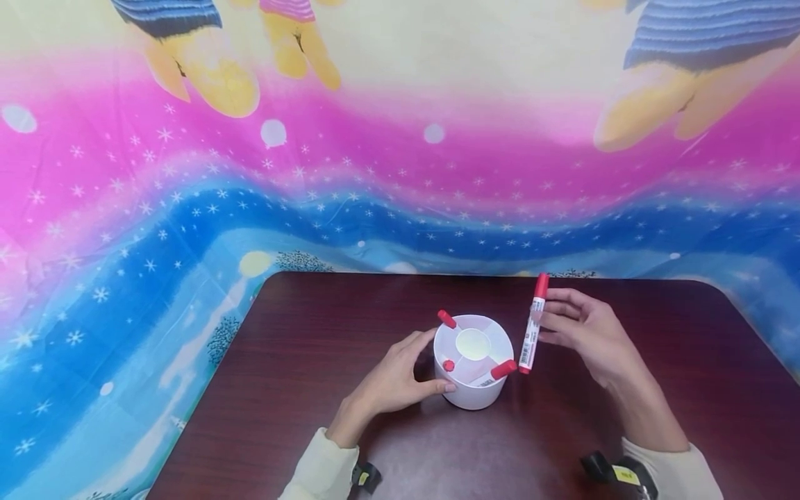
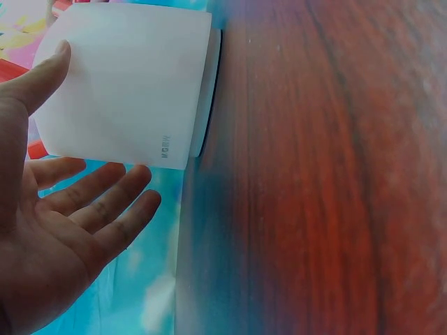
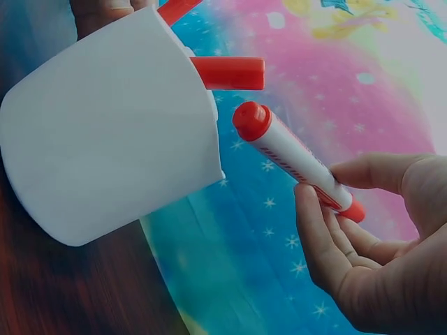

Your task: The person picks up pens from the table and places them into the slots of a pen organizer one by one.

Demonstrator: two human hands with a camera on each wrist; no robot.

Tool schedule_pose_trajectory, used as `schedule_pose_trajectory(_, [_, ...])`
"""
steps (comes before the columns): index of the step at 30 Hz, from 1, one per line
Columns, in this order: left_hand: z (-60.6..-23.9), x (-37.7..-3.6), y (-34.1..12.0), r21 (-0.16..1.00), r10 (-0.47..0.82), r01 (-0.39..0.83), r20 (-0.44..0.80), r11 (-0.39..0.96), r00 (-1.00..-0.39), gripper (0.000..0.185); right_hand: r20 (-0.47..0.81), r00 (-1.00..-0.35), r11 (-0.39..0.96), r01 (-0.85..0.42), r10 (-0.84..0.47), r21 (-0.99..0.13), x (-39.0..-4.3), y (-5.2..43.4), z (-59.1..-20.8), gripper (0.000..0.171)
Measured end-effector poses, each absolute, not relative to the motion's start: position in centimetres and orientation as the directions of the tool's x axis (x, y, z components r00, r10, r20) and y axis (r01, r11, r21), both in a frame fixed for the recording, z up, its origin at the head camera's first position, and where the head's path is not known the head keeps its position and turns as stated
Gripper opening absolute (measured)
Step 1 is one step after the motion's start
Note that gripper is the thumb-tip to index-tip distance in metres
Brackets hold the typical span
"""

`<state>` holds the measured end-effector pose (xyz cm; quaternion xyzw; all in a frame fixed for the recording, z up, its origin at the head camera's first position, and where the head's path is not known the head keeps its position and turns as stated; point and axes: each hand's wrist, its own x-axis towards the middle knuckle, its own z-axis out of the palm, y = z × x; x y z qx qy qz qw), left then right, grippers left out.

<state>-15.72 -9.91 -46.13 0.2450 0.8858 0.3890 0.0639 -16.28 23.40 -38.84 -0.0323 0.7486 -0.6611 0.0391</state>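
A white round pen holder (image 1: pixel 473 397) with divided compartments around a circular centre stands on the table. Three red-capped markers lean in it: one marker (image 1: pixel 446 319) at the back left, one marker (image 1: pixel 448 365) at the front left, one marker (image 1: pixel 503 369) at the front right. My left hand (image 1: pixel 400 375) holds the holder's left side, thumb in front and fingers behind; in the left wrist view the fingertips (image 2: pixel 142 174) touch its wall. My right hand (image 1: pixel 587 333) pinches another marker (image 1: pixel 532 330), white with red ends, nearly upright just right of the holder, above the table.
The dark reddish-brown wooden table (image 1: pixel 281 347) has rounded far corners. Behind it hangs a colourful cloth (image 1: pixel 400 173) with pink, blue and snowflake patterns. Black straps with yellow labels, such as the right strap (image 1: pixel 625 474), sit near both wrists.
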Motion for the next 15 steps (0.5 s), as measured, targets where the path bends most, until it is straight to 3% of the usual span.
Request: schedule_pose_trajectory(15, [-46.1,-15.8,-10.0,0.729,0.491,0.389,0.083,0.563,-0.867,0.097,0.008,-0.998,0.038,-0.01,-0.067,-0.999,-16.7,22.4,-38.8,0.042])
